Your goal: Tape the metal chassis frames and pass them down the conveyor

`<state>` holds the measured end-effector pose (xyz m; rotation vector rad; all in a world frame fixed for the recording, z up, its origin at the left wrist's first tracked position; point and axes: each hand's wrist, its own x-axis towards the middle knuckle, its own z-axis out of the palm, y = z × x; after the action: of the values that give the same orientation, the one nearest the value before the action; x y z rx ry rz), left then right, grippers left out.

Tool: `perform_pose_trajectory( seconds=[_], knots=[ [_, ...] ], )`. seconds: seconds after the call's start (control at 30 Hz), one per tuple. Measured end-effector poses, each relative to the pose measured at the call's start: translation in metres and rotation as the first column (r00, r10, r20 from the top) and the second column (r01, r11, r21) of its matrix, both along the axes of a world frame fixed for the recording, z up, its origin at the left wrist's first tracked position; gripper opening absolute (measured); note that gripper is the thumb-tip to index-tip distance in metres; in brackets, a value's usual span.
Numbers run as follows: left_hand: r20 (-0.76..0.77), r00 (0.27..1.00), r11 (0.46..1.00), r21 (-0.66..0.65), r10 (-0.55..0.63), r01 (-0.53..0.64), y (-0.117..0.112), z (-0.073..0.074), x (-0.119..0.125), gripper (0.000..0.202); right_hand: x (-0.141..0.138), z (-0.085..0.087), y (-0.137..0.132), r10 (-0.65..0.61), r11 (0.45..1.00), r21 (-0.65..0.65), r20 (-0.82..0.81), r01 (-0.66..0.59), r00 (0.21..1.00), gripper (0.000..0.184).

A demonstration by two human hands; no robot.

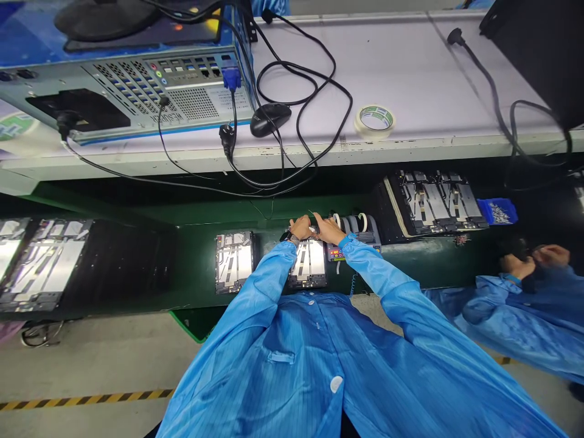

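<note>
Directly before me on the green bench lies an opened flat electronic device (309,264), a silver panel with dark strips and circuit parts along its edges. My left hand (301,227) is at its far edge, fingers bent and pinched together. Beside it, my right hand (328,230) is closed too, its fingertips meeting the left ones over the same edge. A thin sliver shows near the right fingertips; what either hand holds is too small to make out. A tape dispenser (354,236) with white rolls and a red display stands just right of my right hand.
A similar device (234,261) lies to the left, with more (45,261) at far left. Stacked devices (440,202) and a blue tray of small parts (498,212) are on the right. A co-worker's hands (520,266) are at far right. Cables, a mouse (270,119) and tape (375,119) occupy the shelf.
</note>
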<state>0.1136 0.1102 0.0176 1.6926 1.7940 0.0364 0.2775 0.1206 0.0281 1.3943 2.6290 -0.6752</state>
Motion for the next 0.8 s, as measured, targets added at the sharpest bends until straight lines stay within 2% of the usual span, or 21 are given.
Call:
perform_pose_trajectory(
  seconds=[0.13,0.23,0.4,0.57,0.7,0.8],
  knots=[
    [0.000,1.000,1.000,-0.007,0.002,-0.002,-0.001,0.005,0.001,0.058,0.010,-0.002,0.015,0.001,0.995,0.097,-0.002,-0.001,1.000,0.106],
    [-0.009,1.000,1.000,-0.018,-0.007,0.007,-0.001,0.007,0.002,0.056,0.019,-0.001,0.024,0.002,0.991,0.137,-0.009,-0.001,1.000,0.104],
    [-0.004,1.000,1.000,-0.016,-0.011,0.011,0.000,0.006,0.000,0.056,0.025,-0.002,0.013,0.011,0.977,0.214,-0.071,0.005,0.997,0.105],
    [-0.037,0.999,0.999,-0.021,-0.031,0.030,0.003,0.004,-0.001,0.058,0.023,-0.011,-0.006,-0.004,0.979,0.204,-0.116,0.028,0.993,0.115],
    [-0.047,0.999,1.000,0.015,-0.026,0.027,0.001,0.006,-0.007,0.059,0.026,-0.017,-0.001,-0.033,0.980,0.191,-0.096,0.051,0.995,0.124],
    [0.021,1.000,0.997,0.073,0.017,-0.019,-0.005,0.012,-0.023,0.054,0.029,-0.017,0.008,-0.028,0.985,0.166,-0.083,0.042,0.996,0.127]
  ],
)
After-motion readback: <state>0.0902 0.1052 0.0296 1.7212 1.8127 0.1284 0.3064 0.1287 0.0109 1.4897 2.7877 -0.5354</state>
